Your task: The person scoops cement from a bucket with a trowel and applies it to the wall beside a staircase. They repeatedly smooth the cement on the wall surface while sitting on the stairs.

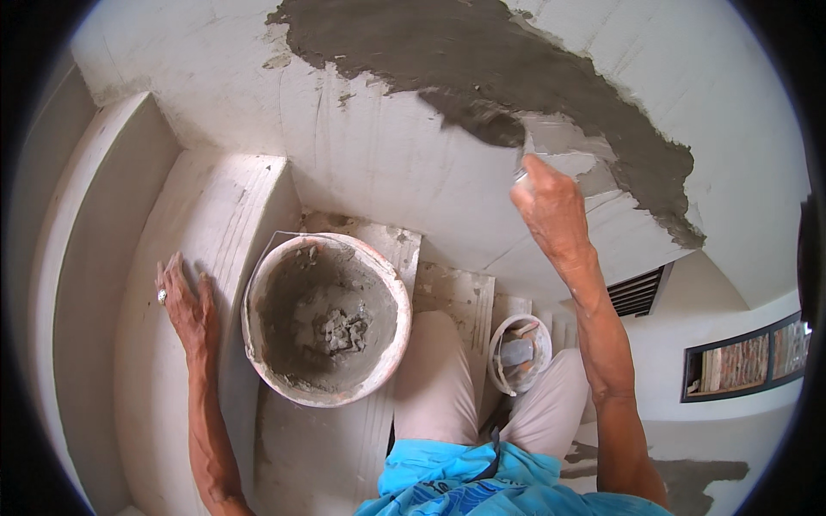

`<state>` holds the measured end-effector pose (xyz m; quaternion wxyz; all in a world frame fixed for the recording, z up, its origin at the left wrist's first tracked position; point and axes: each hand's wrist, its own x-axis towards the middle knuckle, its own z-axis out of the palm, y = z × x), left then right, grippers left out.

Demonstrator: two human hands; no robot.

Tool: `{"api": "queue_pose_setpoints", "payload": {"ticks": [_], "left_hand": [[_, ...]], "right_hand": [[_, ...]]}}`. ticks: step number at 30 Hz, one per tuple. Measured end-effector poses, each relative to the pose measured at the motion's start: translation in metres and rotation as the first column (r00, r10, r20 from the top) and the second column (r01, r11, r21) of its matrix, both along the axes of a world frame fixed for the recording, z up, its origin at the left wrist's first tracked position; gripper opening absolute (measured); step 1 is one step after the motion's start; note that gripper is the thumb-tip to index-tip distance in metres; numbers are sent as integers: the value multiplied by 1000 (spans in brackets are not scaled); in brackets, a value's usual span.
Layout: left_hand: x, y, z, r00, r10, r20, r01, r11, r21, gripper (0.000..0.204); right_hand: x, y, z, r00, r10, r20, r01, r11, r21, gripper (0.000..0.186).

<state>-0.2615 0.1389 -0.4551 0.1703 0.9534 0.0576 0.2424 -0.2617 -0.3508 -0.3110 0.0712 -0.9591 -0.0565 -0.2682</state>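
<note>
My right hand (552, 206) is closed round the handle of a trowel (501, 129), raised against the white wall (370, 159). Grey mortar covers the trowel's blade, which is slightly blurred. Just above it a dark, wet band of mortar (465, 52) spreads across the wall and runs down to the right. Resting palm down on a pale stair step (215, 193), my left hand (187, 303) has its fingers apart and wears a ring. Between my arms stands a large bucket (401, 318) with a wire handle and a lump of mortar (340, 331) at its bottom.
A smaller white bucket (545, 353) with tools inside stands between my knees, lower on the stairs. More steps (86, 224) rise at the left. At the right are a dark slatted vent (638, 291) and a black-framed window (727, 370).
</note>
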Motion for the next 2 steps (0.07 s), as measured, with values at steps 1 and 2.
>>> {"api": "queue_pose_setpoints", "payload": {"ticks": [1, 2], "left_hand": [[0, 0, -1, 1000, 8, -5, -8, 1000, 9, 52], [0, 1, -2, 1000, 17, -11, -16, 1000, 18, 53]], "right_hand": [[2, 2, -3, 999, 7, -36, -8, 1000, -23, 12], [3, 3, -7, 997, 13, -72, -16, 999, -47, 14]]}}
